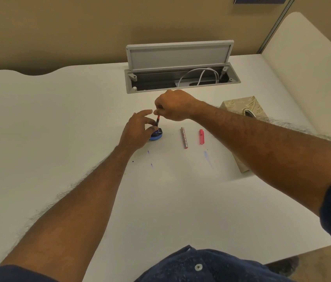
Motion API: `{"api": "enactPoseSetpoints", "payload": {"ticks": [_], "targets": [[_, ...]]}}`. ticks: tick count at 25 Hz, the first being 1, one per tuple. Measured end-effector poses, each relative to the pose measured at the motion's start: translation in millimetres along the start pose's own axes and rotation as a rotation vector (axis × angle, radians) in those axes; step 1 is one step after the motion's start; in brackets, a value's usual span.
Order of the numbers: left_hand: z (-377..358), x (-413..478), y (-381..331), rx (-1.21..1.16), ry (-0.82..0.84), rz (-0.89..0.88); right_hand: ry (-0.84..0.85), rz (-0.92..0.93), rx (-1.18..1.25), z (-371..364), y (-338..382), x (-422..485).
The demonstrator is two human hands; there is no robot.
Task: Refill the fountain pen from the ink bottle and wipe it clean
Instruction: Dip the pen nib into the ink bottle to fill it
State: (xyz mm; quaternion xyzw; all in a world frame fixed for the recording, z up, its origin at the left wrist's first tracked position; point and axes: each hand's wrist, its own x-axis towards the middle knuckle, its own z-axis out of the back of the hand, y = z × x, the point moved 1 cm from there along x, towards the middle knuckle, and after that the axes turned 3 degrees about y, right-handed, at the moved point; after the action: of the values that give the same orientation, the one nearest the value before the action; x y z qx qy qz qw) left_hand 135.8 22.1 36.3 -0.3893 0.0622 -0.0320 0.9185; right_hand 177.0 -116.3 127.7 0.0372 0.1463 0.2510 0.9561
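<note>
On the white counter (58, 123) stands a small round blue-based glass ink bottle (156, 135), with a slim red-and-black pen section (157, 120) upright in its mouth. To the right lies a silvery metal pen barrel (184, 137), then a red plastic pen cap (201, 136). Farther right sits a beige patterned tissue box (241, 106). Behind them a grey open-lidded cable tray (180, 78) is set into the counter, holding a white cable (201, 75).
</note>
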Motion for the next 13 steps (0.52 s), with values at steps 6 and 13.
{"api": "enactPoseSetpoints", "payload": {"ticks": [6, 13], "targets": [[1.9, 0.8, 0.5, 0.027, -0.014, -0.004, 0.018, -0.006, 0.002, 1.5, -2.1, 1.8], [3.6, -1.1, -0.6, 0.055, -0.01, -0.026, -0.005, 0.056, 0.029, 7.7, 1.0, 0.0]]}}
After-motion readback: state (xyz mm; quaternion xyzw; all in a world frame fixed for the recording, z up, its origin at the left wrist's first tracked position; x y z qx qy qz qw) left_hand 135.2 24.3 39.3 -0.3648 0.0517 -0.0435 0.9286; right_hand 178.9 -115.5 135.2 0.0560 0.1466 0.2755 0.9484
